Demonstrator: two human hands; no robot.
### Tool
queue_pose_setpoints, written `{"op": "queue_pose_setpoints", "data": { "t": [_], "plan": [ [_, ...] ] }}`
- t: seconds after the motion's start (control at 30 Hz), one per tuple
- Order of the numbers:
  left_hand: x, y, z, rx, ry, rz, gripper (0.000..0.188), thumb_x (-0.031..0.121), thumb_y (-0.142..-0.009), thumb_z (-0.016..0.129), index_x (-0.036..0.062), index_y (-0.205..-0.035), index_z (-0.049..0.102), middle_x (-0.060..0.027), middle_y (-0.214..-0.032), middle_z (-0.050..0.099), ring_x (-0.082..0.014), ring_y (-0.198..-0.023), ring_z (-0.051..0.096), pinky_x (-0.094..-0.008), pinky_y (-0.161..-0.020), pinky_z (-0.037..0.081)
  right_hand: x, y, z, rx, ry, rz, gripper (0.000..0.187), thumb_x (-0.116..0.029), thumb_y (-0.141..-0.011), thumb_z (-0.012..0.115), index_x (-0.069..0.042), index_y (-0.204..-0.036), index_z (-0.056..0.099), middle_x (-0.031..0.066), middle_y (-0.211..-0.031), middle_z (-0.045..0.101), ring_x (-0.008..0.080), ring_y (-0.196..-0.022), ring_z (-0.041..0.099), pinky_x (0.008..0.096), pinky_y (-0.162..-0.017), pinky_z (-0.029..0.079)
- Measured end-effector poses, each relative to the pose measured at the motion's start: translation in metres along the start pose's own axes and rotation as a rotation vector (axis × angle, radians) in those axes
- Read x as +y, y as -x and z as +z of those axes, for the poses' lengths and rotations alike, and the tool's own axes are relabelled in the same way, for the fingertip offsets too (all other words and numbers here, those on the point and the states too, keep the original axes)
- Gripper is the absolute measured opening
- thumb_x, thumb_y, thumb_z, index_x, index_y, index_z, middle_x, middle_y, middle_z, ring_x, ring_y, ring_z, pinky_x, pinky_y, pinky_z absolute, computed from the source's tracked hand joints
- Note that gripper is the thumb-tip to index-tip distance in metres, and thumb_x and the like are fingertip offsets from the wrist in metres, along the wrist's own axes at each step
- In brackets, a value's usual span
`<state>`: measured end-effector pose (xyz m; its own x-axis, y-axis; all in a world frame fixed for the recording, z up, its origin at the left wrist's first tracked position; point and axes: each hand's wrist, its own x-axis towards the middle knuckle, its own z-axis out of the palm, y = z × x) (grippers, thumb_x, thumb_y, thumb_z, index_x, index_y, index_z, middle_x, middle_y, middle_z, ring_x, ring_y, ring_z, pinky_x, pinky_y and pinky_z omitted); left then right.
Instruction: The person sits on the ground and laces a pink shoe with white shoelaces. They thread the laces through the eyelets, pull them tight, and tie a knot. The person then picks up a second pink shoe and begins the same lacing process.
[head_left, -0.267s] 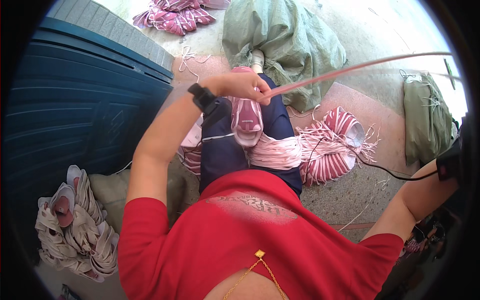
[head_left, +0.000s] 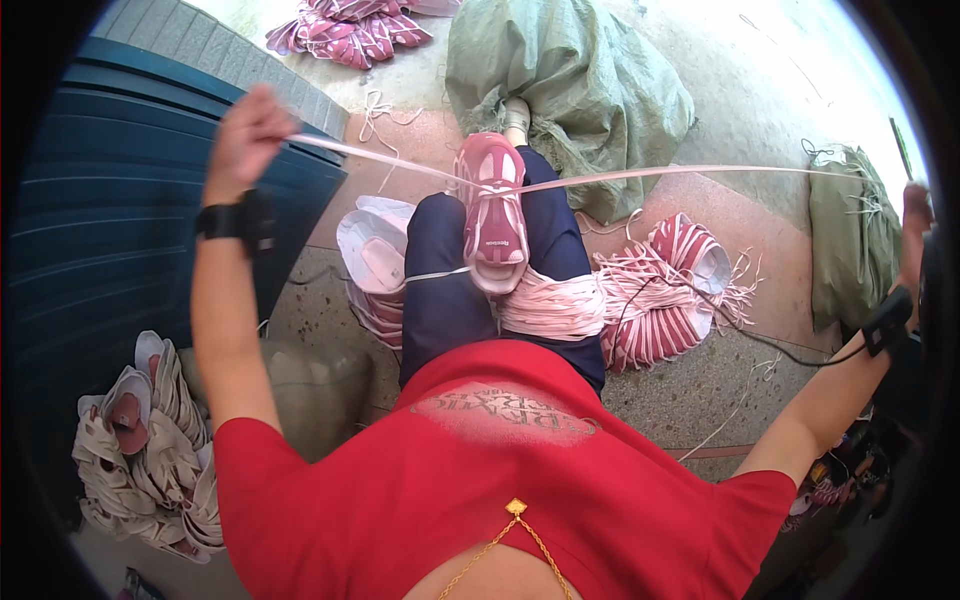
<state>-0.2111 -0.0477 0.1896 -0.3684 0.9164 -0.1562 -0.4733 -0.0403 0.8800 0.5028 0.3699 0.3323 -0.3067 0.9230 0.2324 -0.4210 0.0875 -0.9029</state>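
A pink and white shoe upper (head_left: pixel 497 235) lies across my thighs, its toe end toward me. A pale pink shoelace (head_left: pixel 640 174) runs through its eyelets and stretches out to both sides. My left hand (head_left: pixel 250 135), raised far left and a little blurred, is closed round one end of the lace. At the far right edge my right hand (head_left: pixel 915 207) is closed on the other end, partly lost in the dark rim. A thick bundle of pink laces (head_left: pixel 552 304) rests over my right thigh, beside the upper.
Stacked pink shoe uppers lie right (head_left: pixel 665 310) and left (head_left: pixel 375 255) of my legs. A green woven sack (head_left: pixel 570 90) stands ahead, another sack (head_left: pixel 850 240) at the right. Beige uppers (head_left: pixel 150 450) are piled lower left, near a blue door (head_left: pixel 160 190). A dark cable (head_left: pixel 770 347) hangs from my right forearm.
My left hand has moved from above the upper out to the far left, drawing lace with it. The right hand has come into view at the right edge. The lace now spans both sides.
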Motion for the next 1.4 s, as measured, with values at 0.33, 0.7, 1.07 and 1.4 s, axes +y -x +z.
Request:
{"op": "queue_pose_setpoints", "data": {
  "t": [0.33, 0.7, 1.07, 1.4],
  "plan": [
    [0.025, 0.084, -0.162, 0.667, 0.128, -0.074, 0.028, 0.012, -0.093, 0.048, 0.0131, -0.067, 0.039, 0.004, -0.054, 0.032, -0.0085, -0.045, 0.032, -0.0276, -0.05, 0.029, 0.301, 0.106, 0.034, -0.049, 0.805, 0.532, 0.014, -0.025, -0.089, 0.058, -0.011, -0.084, 0.059, -0.0066, -0.065, 0.043, 0.0036, -0.056, 0.038, 0.0199, -0.05, 0.032],
    [-0.242, 0.006, 0.067, -0.02, -0.433, -0.548, 0.025, 0.03, -0.093, 0.052, 0.0071, -0.094, 0.061, 0.006, -0.064, 0.046, -0.0033, -0.052, 0.041, -0.0226, -0.051, 0.039, 0.438, 0.239, 0.249, -0.567, 0.987, 0.05, 0.019, -0.016, -0.084, 0.051, 0.0, -0.081, 0.061, 0.0178, -0.086, 0.06, 0.0359, -0.087, 0.055, 0.0433, -0.078, 0.043],
    [-0.263, 0.023, 0.067, 0.12, -0.88, -0.323, 0.024, 0.022, -0.089, 0.058, 0.0014, -0.099, 0.066, 0.0014, -0.07, 0.06, -0.0065, -0.061, 0.052, -0.0231, -0.055, 0.043, 0.439, 0.238, 0.27, -0.523, 1.294, 0.029, 0.012, -0.011, -0.081, 0.052, -0.004, -0.082, 0.062, 0.0123, -0.092, 0.059, 0.0325, -0.089, 0.054, 0.0439, -0.074, 0.044],
    [-0.25, 0.017, 0.087, -0.081, -1.716, 0.066, 0.016, 0.021, -0.083, 0.053, 0.0094, -0.081, 0.064, -0.0124, -0.085, 0.063, -0.033, -0.084, 0.061, -0.0456, -0.069, 0.047, 0.432, 0.234, 0.277, -0.603, 1.38, -0.207, 0.013, -0.008, -0.074, 0.055, -0.01, -0.083, 0.063, 0.0043, -0.088, 0.057, 0.0242, -0.09, 0.052, 0.0374, -0.076, 0.039]
  ]
}}
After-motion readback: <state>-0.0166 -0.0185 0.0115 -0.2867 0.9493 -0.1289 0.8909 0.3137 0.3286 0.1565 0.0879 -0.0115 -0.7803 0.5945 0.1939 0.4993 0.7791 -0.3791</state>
